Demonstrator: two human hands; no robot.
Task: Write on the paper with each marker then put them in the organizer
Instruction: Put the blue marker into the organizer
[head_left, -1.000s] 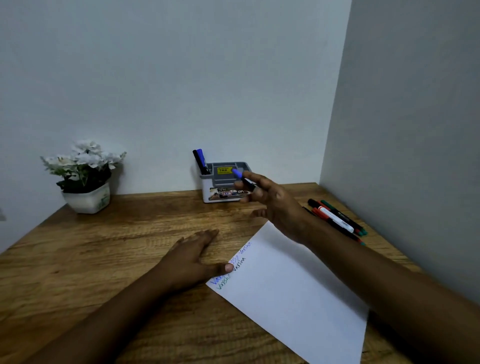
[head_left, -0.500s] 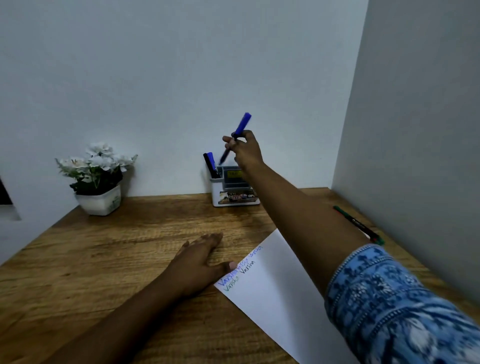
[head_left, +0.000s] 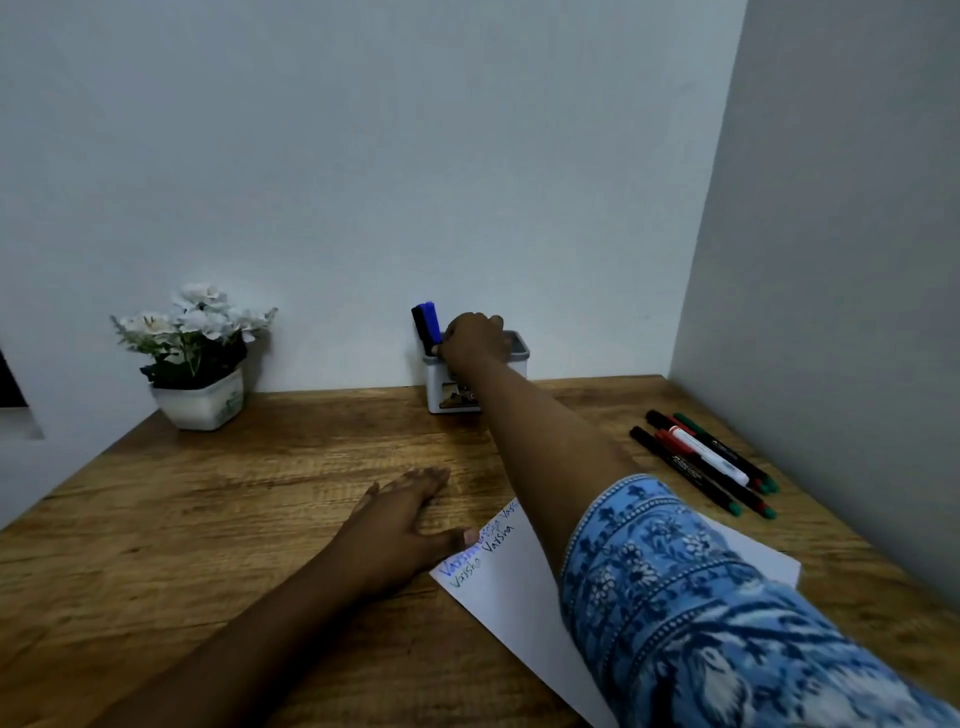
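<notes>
My right hand (head_left: 475, 340) reaches over the grey-and-white organizer (head_left: 517, 358) at the back wall. Its fingers are closed around a blue marker (head_left: 430, 318) that stands in the organizer's left side beside a black-capped one (head_left: 418, 322). My left hand (head_left: 400, 525) lies flat on the wooden table, with its thumb pressing the near-left corner of the white paper (head_left: 519, 597). The paper carries a few handwritten words in blue, green and black. Several more markers (head_left: 701, 462) lie side by side on the table to the right.
A white pot of white flowers (head_left: 200, 400) stands at the back left. A grey side wall (head_left: 831, 312) closes off the table's right edge just past the loose markers. My right forearm and blue patterned sleeve (head_left: 675, 597) cross over the paper.
My right hand has carried the blue marker from above the paper to the organizer and lowered it into the left side. My left hand has stayed on the paper corner.
</notes>
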